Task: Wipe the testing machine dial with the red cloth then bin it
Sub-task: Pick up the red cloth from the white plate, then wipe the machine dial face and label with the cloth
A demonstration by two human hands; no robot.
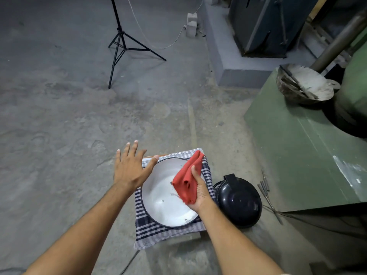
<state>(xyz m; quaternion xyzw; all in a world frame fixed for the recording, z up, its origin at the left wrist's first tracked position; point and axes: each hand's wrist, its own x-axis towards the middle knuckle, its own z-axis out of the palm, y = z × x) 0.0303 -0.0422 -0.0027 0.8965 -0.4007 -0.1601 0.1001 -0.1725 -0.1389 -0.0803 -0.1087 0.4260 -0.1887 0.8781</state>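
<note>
A round white dial (pixel 165 197) with a dark rim lies face up on a blue-and-white checked cloth (pixel 151 231) on the floor. My right hand (pixel 199 193) grips a folded red cloth (pixel 187 177) and holds it over the dial's right half. My left hand (pixel 131 165) hovers open with fingers spread at the dial's upper left rim, the thumb just over the edge. To the right of the dial, on the floor, sits a small black bin (pixel 239 201) with a domed lid.
A green machine body (pixel 301 145) fills the right side, with a bowl of white material (pixel 305 84) on it. Thin metal rods (pixel 265 185) lie by the bin. A black tripod (pixel 123 42) and a white cable stand on the concrete floor farther away.
</note>
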